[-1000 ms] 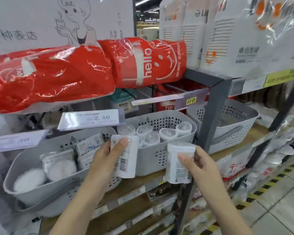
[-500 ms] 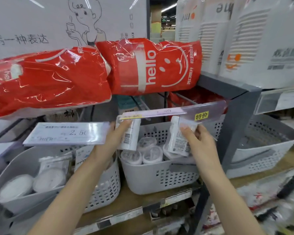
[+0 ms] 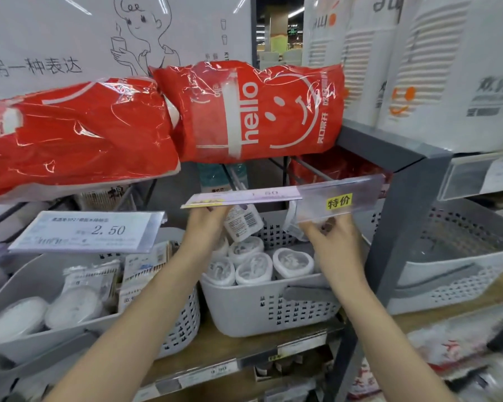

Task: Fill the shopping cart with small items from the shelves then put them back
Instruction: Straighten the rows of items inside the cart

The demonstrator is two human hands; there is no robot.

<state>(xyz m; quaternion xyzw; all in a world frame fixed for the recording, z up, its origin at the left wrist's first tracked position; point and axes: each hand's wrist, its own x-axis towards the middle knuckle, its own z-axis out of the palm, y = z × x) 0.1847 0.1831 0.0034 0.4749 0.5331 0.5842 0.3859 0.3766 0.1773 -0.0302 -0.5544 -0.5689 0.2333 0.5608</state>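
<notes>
Both hands are up at the middle grey basket (image 3: 262,311), under the clear price-tag strip (image 3: 291,197), w/ one small white wrapped pack each. Looks like the put-back half of the task: packs going in w/ the others of the same kind.

Left hand (image 3: 205,227) grips its pack (image 3: 243,223), barcode side facing out; fingers curl behind it, tips partly hidden by the strip. The pack hangs tilted just above the back row, not yet in. Right hand (image 3: 331,242) pinches the second pack (image 3: 295,227) at the basket's back right; only a bit of wrapper shows past the strip, so can't tell if it touches the rim.

The rolls already in the basket (image 3: 253,265) stand on end, packed tight, front rows full. Free room seems to be at the back, approx. under the strip.

To do it well, IMO: tip each pack upright first, then lower it straight down into a back gap, don't push in at an angle, or the soft wrap snags and knocks the neighbours over. Keep knuckles low; the strip sits right over both hands and could flip up. One hand at a time is safer. Let go only once the pack's base is seated.
</notes>
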